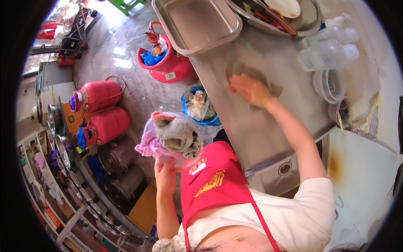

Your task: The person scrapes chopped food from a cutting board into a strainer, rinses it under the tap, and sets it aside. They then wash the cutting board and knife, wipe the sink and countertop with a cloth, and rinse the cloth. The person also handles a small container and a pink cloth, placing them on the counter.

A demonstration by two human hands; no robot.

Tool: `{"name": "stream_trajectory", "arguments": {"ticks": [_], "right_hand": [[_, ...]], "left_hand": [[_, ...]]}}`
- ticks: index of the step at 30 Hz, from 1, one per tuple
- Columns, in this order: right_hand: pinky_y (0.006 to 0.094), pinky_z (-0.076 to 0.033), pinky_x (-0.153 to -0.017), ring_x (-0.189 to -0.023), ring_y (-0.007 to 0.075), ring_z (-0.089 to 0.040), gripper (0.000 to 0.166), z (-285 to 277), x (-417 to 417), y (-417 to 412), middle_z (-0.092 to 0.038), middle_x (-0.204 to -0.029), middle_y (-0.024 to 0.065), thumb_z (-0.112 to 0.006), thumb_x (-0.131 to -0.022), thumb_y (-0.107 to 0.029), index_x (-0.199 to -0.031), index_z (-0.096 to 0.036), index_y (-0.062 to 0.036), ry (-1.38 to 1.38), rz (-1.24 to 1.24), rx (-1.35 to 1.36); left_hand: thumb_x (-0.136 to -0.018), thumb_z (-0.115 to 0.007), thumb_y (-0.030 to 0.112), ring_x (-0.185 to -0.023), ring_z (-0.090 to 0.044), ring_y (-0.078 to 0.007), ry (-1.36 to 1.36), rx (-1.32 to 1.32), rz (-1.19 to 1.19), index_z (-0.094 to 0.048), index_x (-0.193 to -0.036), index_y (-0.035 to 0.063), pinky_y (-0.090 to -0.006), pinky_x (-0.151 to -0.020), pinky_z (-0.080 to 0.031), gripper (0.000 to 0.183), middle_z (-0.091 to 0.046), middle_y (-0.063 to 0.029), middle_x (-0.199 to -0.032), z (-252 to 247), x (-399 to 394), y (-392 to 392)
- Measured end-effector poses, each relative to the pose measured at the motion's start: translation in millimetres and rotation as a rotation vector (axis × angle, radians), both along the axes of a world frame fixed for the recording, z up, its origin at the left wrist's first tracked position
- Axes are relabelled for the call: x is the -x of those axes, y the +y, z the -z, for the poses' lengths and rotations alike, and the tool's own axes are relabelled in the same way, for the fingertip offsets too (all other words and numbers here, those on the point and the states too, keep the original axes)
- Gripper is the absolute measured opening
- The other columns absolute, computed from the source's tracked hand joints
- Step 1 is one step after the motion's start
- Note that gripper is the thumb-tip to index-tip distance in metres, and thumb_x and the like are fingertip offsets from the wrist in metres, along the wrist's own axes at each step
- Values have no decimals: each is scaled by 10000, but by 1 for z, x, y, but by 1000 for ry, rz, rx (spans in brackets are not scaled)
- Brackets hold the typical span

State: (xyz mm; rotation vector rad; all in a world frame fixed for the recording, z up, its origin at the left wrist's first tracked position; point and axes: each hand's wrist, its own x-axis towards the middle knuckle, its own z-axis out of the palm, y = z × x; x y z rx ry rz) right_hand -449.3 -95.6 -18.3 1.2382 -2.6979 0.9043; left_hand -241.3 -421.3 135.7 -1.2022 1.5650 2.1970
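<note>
My left hand (165, 171) grips the near rim of a clear plastic tub (199, 143) and holds it off the table, left of my red apron. In the tub are a grey-green towel cloth (174, 134) and a pink cloth (151, 143) that hangs over its side. My right hand (250, 89) lies with its fingers together on a grey-brown cloth (248, 71), pressing it against the stainless steel table (264, 132). Parts of that cloth show beyond and beside the hand; motion blurs its outline.
A steel tray (196, 25) and a steel basin (307, 19) with utensils stand at the table's far end. Plastic bottles (327, 56) and a clear tub (329, 86) line its right side. On the floor are red gas cylinders (108, 126) and a blue-lined bin (201, 107).
</note>
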Motion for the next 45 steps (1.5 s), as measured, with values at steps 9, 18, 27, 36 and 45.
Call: {"name": "stream_trajectory", "arguments": {"ticks": [9,18,27,36,45], "right_hand": [[318,-490,-822,-954,224,-616,178,-14,-196,-85,-631,-1057,77,-552,-857,-48,-1020,-621,-73,-305,621,455],[497,-259,-1025,-1271,411,-298,488,-13,-228,-90,-403,-1317,259,-536,-884,-298,-1256,-452,7,8,1561,-92],[476,-277,-1023,-1249,379,-332,414,19,-70,-56,-425,-1293,222,-503,-861,-330,-1188,-508,-77,147,1563,-232],[379,-387,-884,-1076,243,-482,416,-4,-37,-225,-497,-1209,63,-509,-827,-172,-1239,-494,-118,235,1158,-190],[428,-327,-997,-1202,342,-391,408,-9,-291,-147,-409,-1323,149,-574,-760,-24,-1158,-487,-40,42,1934,-166]], "left_hand": [[-819,-508,32,-725,-612,-135,0,-135,269,-513,-1111,93,-247,-526,-497,298,-611,-29,-923,13,21,-27],[-814,-485,8,-723,-610,-130,48,-163,538,-494,-1159,90,-268,-549,-520,355,-600,-21,-899,19,54,-126],[-831,-499,13,-705,-570,-116,25,-72,411,-477,-1191,81,-288,-514,-526,367,-584,-26,-917,23,47,-207],[-840,-512,14,-757,-598,-164,77,-6,551,-449,-1205,66,-283,-525,-527,374,-589,-71,-972,19,68,-192],[-829,-503,17,-742,-662,-270,123,-216,915,-418,-1238,73,-267,-536,-520,422,-598,-93,-1009,31,120,-81]]}}
